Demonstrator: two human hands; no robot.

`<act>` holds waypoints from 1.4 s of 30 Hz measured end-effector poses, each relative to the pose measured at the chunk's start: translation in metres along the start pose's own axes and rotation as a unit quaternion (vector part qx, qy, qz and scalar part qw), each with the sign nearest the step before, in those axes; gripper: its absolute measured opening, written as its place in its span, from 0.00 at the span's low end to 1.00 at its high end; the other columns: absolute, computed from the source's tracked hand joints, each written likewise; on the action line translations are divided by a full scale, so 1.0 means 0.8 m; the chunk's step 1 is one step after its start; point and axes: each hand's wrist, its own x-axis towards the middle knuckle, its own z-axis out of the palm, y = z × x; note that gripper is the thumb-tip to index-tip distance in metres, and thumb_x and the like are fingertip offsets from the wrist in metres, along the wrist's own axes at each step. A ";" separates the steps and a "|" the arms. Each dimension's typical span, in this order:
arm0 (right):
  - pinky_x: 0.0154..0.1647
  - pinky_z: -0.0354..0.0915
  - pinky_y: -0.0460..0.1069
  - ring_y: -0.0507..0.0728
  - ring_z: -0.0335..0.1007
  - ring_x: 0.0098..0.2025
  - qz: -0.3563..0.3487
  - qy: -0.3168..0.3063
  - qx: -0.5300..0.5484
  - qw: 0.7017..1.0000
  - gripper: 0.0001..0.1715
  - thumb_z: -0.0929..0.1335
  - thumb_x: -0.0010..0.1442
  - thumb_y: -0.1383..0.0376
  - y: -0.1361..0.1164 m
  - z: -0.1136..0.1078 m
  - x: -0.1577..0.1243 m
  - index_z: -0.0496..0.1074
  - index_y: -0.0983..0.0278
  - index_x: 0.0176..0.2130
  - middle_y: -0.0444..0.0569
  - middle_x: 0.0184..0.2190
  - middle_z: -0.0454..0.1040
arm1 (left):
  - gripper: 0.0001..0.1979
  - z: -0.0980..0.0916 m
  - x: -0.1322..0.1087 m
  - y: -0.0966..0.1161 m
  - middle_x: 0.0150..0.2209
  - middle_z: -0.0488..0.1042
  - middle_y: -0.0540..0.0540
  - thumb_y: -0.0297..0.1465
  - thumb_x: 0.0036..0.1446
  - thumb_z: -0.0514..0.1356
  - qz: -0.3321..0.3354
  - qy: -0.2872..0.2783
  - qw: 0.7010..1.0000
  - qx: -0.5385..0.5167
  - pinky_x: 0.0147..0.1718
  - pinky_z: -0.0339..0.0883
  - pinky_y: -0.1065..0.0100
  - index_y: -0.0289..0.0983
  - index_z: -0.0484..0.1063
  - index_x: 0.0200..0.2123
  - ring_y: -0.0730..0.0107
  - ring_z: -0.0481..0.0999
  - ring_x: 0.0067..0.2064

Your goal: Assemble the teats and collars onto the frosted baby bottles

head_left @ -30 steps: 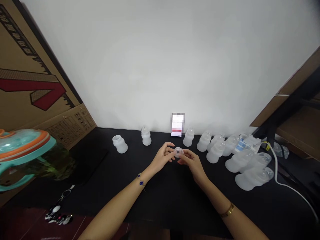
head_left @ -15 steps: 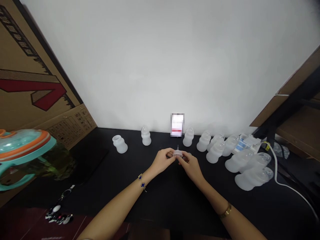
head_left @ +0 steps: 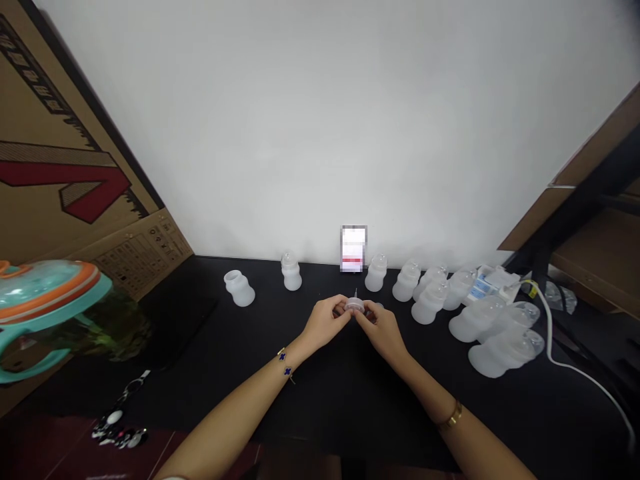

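Observation:
Between the fingertips of my left hand (head_left: 324,321) and my right hand (head_left: 381,330) is a small whitish bottle collar (head_left: 355,305) with a thin spike pointing up. Both hands are closed on its rim, one from each side, low over the black table. Past them to the left stands an uncapped frosted baby bottle (head_left: 239,289), its round mouth showing. Nearby is a capped baby bottle (head_left: 291,272) close to the wall. Another capped bottle (head_left: 376,273) stands behind my right hand. A small clear rim (head_left: 379,305) shows just behind my right fingers, mostly hidden.
Several capped bottles (head_left: 430,301) cluster at the right, some lying over. Beside them are a white-blue packet (head_left: 490,283) and a white cable (head_left: 551,327). A phone (head_left: 353,250) leans on the wall. On the left are a teal-lidded jug (head_left: 55,293) and a cardboard box (head_left: 75,153).
My hands keep nearly the same place and grip on the collar, which has tilted slightly. The view has shifted a little.

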 end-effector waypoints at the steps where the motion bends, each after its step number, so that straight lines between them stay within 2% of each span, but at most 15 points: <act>1: 0.35 0.62 0.52 0.60 0.72 0.32 -0.001 0.001 -0.003 1.000 0.12 0.67 0.61 0.54 -0.001 0.000 0.000 0.78 0.57 0.38 0.47 0.30 0.79 | 0.09 0.000 0.000 -0.001 0.32 0.77 0.48 0.35 0.59 0.60 0.004 0.000 1.000 0.008 0.30 0.63 0.70 0.38 0.78 0.38 0.68 0.74 0.32; 10: 0.33 0.60 0.52 0.60 0.72 0.31 -0.007 -0.002 -0.038 0.999 0.11 0.66 0.62 0.55 -0.005 -0.001 -0.002 0.76 0.56 0.38 0.47 0.30 0.78 | 0.08 0.001 -0.001 -0.004 0.31 0.76 0.49 0.34 0.60 0.59 0.027 0.005 0.997 0.066 0.30 0.63 0.69 0.39 0.77 0.38 0.68 0.72 0.30; 24: 0.31 0.58 0.49 0.57 0.72 0.31 -0.014 -0.003 -0.111 0.994 0.14 0.64 0.64 0.55 -0.005 0.001 -0.002 0.74 0.59 0.36 0.45 0.29 0.78 | 0.06 0.004 -0.005 0.003 0.29 0.74 0.50 0.33 0.60 0.57 0.022 0.021 0.982 0.186 0.32 0.61 0.69 0.39 0.71 0.32 0.69 0.72 0.30; 31: 0.31 0.58 0.48 0.57 0.73 0.32 -0.013 0.001 -0.115 0.993 0.13 0.64 0.65 0.56 -0.004 0.001 -0.002 0.75 0.58 0.38 0.45 0.30 0.78 | 0.07 0.006 -0.006 0.004 0.29 0.73 0.51 0.33 0.61 0.57 0.026 0.038 0.980 0.192 0.30 0.58 0.70 0.39 0.71 0.32 0.70 0.71 0.30; 42: 0.30 0.56 0.48 0.56 0.72 0.31 -0.015 0.007 -0.126 0.992 0.14 0.63 0.66 0.55 -0.003 0.002 -0.003 0.73 0.59 0.35 0.45 0.30 0.77 | 0.08 0.006 -0.007 0.004 0.28 0.72 0.51 0.34 0.62 0.56 0.026 0.037 0.979 0.198 0.29 0.57 0.70 0.39 0.69 0.31 0.70 0.70 0.29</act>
